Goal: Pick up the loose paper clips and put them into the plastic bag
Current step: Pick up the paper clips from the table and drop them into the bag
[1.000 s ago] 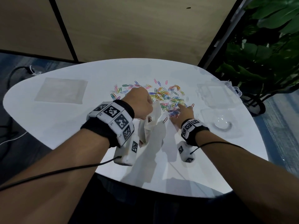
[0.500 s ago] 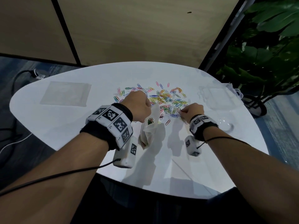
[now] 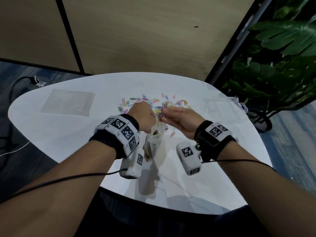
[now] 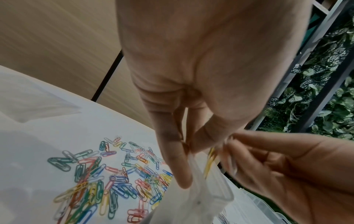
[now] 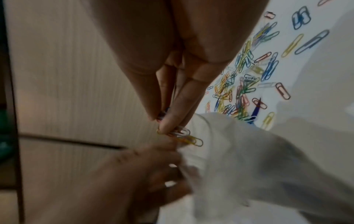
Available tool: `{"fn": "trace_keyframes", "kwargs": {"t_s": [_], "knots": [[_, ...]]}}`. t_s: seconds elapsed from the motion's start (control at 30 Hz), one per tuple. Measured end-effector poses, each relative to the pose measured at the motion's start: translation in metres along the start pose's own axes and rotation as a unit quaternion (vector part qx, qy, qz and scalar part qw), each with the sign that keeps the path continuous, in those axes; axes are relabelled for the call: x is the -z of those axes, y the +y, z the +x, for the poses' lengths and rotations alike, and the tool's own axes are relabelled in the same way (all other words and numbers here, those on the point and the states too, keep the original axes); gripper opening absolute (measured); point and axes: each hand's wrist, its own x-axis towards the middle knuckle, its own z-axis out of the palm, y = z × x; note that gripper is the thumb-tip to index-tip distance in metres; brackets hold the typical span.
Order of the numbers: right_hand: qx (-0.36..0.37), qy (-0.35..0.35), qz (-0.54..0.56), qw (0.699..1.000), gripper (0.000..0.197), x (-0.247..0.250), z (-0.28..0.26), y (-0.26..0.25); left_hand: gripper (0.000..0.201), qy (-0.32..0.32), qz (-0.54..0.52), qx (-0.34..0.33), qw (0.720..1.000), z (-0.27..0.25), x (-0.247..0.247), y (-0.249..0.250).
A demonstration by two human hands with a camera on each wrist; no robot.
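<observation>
Right wrist view shows the delivery step: the right hand (image 5: 172, 94) pinches a small bunch of paper clips (image 5: 186, 137) at its fingertips, their long axes pointing out across the mouth of the plastic bag (image 5: 239, 153). The left hand (image 3: 142, 117) has its grip closed on the bag's upper edge, the bag hanging upright above the tabletop (image 3: 68, 134). Next, I judge, the bunch must tip end-down over the opening before release. Many loose clips (image 4: 107, 178) remain scattered beyond

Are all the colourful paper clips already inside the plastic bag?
No, many colourful loose paper clips lie scattered on the white table, beside the clear plastic bag.
</observation>
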Motion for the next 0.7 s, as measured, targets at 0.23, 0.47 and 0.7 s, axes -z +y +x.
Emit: {"fn": "trace_keyframes", "kwargs": {"t_s": [0.23, 0.47, 0.7], "knots": [[0.151, 0.068, -0.481, 0.861, 0.013, -0.016, 0.0, 0.02, 0.024, 0.01, -0.024, 0.001, 1.0, 0.002, -0.001, -0.004], [0.155, -0.027, -0.674, 0.722, 0.013, -0.029, 0.009, 0.015, 0.026, 0.009, -0.012, -0.014, 1.0, 0.007, -0.002, -0.004], [0.075, 0.088, -0.329, 0.937, 0.017, 0.023, 0.026, -0.004, 0.028, 0.032, 0.009, -0.016, 0.999, 0.005, 0.005, -0.006]]}}
